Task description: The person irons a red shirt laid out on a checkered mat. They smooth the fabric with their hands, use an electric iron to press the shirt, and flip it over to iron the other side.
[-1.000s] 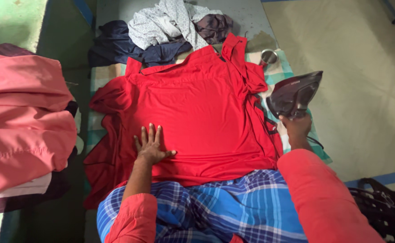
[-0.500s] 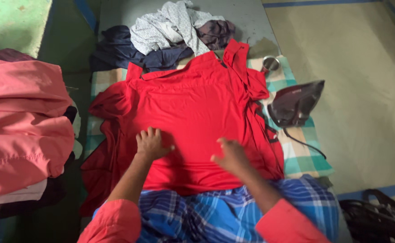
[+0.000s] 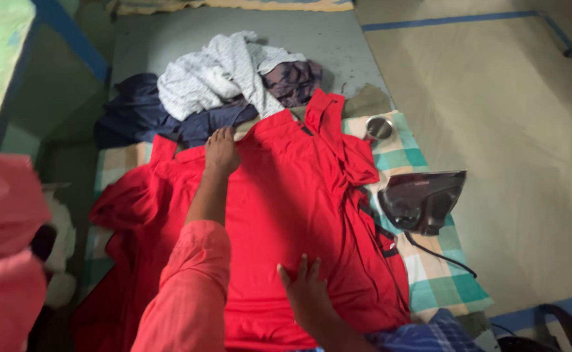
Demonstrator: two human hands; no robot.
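Note:
A red garment [image 3: 299,195] lies spread flat on a green-and-white checked cloth [image 3: 442,280]. My left hand [image 3: 223,150], on a pink-sleeved arm, reaches to the garment's far neckline, fingers closed on the edge there. Near the hem, closer to me, my right hand [image 3: 305,293] rests palm down on the red fabric with its fingers spread. A dark clothes iron [image 3: 423,199] stands on the checked cloth just right of the garment, apart from both hands, its cord trailing toward me.
A heap of white, navy and dark patterned clothes [image 3: 234,85] lies beyond the garment. A small steel cup [image 3: 379,127] sits at the cloth's far right corner. Pink folded clothing [image 3: 5,261] is at the left. A black bag [image 3: 560,326] is at the bottom right.
My right hand set the iron down on the cloth and moved onto the red fabric. My left hand slid from the garment's middle up to its neckline.

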